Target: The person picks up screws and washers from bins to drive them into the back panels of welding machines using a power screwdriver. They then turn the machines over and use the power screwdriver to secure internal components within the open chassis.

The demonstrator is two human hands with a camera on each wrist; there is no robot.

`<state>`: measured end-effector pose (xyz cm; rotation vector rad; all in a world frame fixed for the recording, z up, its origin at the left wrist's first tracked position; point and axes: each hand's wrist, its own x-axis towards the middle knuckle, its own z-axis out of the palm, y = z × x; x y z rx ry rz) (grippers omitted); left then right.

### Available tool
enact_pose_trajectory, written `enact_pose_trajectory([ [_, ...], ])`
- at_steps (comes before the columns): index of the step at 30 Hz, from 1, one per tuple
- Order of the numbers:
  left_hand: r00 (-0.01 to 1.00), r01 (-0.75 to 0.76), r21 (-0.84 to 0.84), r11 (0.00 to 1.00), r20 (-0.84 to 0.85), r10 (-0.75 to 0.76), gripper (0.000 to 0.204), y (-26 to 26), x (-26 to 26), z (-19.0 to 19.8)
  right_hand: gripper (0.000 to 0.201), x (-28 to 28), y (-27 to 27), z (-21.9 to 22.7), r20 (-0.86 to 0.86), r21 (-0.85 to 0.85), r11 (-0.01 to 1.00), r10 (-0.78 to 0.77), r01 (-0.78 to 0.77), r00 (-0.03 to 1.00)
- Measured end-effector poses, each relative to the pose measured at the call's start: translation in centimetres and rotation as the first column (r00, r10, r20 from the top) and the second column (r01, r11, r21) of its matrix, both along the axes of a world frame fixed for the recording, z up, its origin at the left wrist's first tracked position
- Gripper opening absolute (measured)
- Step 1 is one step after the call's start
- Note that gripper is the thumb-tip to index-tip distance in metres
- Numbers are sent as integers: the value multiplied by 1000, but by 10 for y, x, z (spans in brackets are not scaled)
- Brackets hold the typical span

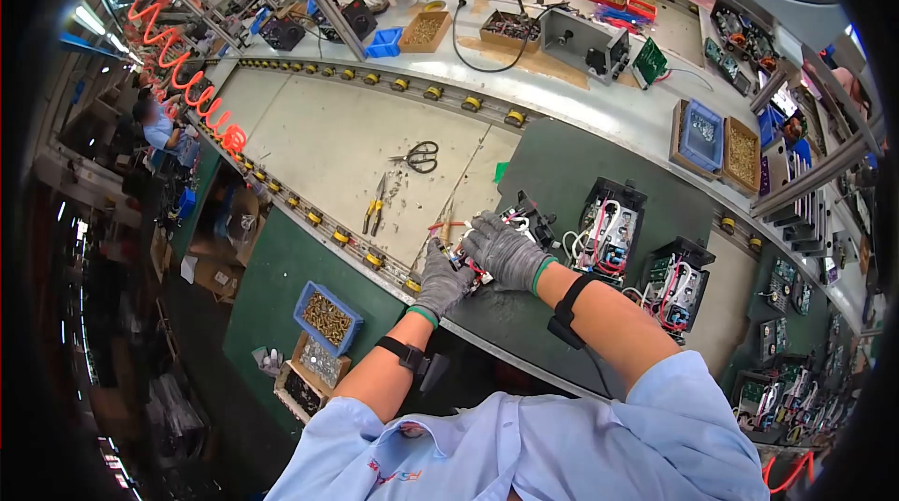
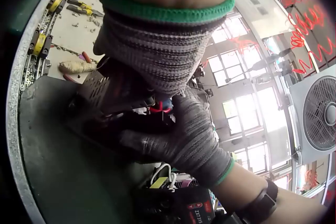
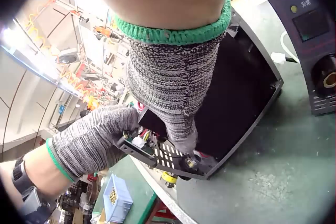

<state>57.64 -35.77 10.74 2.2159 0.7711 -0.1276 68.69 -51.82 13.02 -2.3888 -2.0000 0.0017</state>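
Observation:
A black machine casing (image 3: 241,95) with a slotted vent panel (image 3: 167,154) and wires inside stands on the dark green mat. Both hands wear grey knitted gloves with green cuffs. My left hand (image 1: 442,284) grips the casing's end at the vented panel, its thumb by the coloured wires in the right wrist view. Over the same end, my right hand (image 1: 506,253) holds the casing, one finger lying along its dark side in the left wrist view. Its fingertips reach down beside a small metal part (image 3: 191,162) at the panel.
Two open units with wiring, one nearer (image 1: 609,229) and one farther right (image 1: 676,284), stand on the mat. Scissors (image 1: 421,157) and yellow-handled pliers (image 1: 375,209) lie on the pale bench. A blue bin of brass-coloured fasteners (image 1: 326,317) sits at lower left.

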Motion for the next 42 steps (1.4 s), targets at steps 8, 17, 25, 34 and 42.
enact_pose_trajectory([
  [8,988,91,-297,951,150,-47,50,10,-4,-30,65,7,6,-12,-17,38,999,-6,7,1000],
  [17,956,230,-227,946,235,-176,76,44,-5,-108,53,1,5,-2,-32,21,999,-46,47,998],
  [25,859,138,357,924,421,-292,77,1,-22,50,49,-59,-73,29,-82,275,911,-296,307,952],
  [34,946,-270,-771,577,-323,11,86,-192,11,49,28,-105,-280,80,-272,110,709,-652,696,708],
  [42,936,-351,-799,488,-284,208,39,-232,46,-13,37,-126,-331,79,-428,357,526,-643,772,635],
])
